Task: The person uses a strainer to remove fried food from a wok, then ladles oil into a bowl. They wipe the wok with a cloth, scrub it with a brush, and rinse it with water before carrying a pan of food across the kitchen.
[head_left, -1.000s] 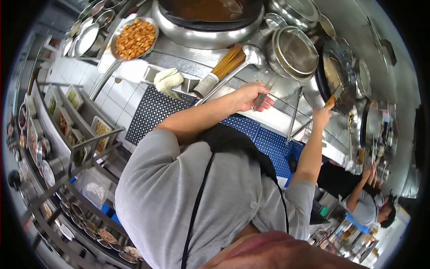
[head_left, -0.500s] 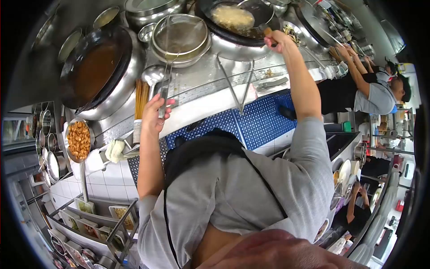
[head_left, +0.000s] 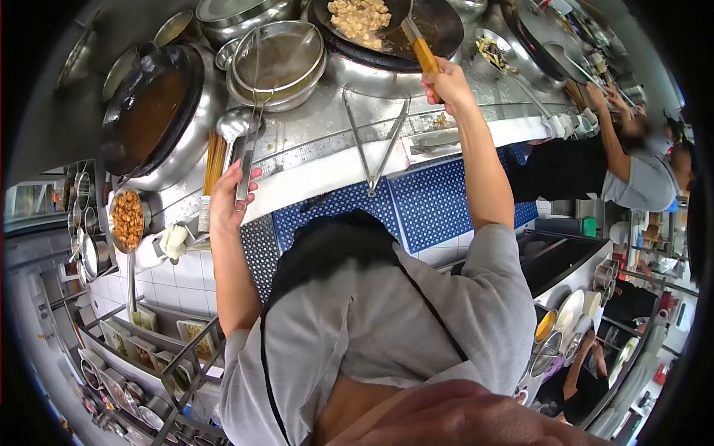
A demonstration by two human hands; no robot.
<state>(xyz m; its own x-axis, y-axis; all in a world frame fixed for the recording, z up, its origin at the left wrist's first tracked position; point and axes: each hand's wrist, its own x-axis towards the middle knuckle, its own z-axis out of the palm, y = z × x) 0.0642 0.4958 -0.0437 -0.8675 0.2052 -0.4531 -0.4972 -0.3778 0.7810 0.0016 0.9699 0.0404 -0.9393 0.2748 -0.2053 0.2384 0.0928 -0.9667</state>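
Observation:
My right hand (head_left: 450, 83) is closed around the yellow-brown wooden handle (head_left: 421, 48) of a skimmer. The skimmer's head lies over a black wok (head_left: 439, 30) at the top of the view, and pale golden fried pieces (head_left: 361, 21) show there. My left hand (head_left: 232, 192) grips a long-handled metal utensil (head_left: 248, 160), fingers partly spread behind it. Its thin shaft runs up over a round mesh strainer (head_left: 286, 56) that rests on a metal bowl (head_left: 279, 99). Beside the left hand are a metal ladle (head_left: 236, 123) and a bundle of thin sticks (head_left: 213, 160).
A second wok (head_left: 152, 111) with brown liquid stands at left, near a ladle of browned pieces (head_left: 128, 219). A V-shaped metal stand (head_left: 372, 175) juts from the counter edge. Right of me, a co-worker in a grey shirt (head_left: 632, 182) works at another wok (head_left: 547, 37).
My right hand has turned and raised the skimmer; its handle shows longer now. The pieces in the wok, under pale foam before, now show plainly. My left hand keeps its hold.

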